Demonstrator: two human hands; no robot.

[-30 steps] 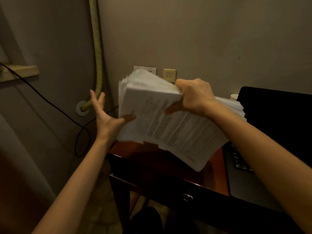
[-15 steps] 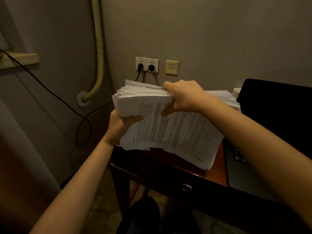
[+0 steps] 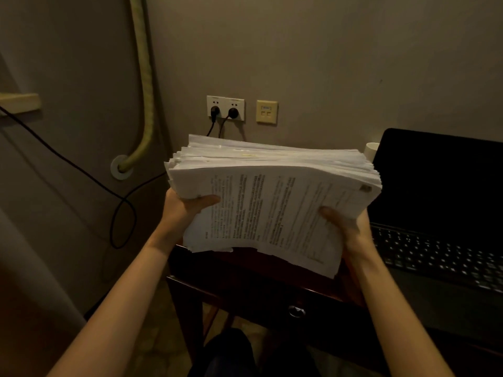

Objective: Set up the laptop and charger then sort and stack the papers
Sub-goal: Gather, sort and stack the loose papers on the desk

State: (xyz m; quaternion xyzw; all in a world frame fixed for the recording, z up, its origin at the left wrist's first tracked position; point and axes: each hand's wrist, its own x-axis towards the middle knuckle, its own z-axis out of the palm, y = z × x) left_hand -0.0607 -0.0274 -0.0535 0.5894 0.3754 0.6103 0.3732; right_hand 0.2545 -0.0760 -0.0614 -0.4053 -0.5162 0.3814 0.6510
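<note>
A thick stack of printed white papers (image 3: pixel 272 202) is held up above the left part of the dark wooden desk (image 3: pixel 245 273), its edges uneven. My left hand (image 3: pixel 185 210) grips the stack's left side, thumb on the top sheet. My right hand (image 3: pixel 345 224) grips the lower right side, thumb on top as well. An open black laptop (image 3: pixel 441 240) stands on the desk to the right, screen dark. Two black plugs sit in the white wall socket (image 3: pixel 225 108) behind the stack; their cables run down out of sight behind the papers.
A beige data socket (image 3: pixel 266 112) is on the wall beside the power socket. A white cup (image 3: pixel 371 149) peeks out behind the laptop. A yellow-green hose (image 3: pixel 144 85) and a black cable (image 3: pixel 81 172) run along the left wall. The desk drawer has a metal knob (image 3: pixel 296 311).
My right hand has moved from the stack's top edge to its lower right side. My left hand has gone from open beside the papers to gripping them. The stack now lies flatter.
</note>
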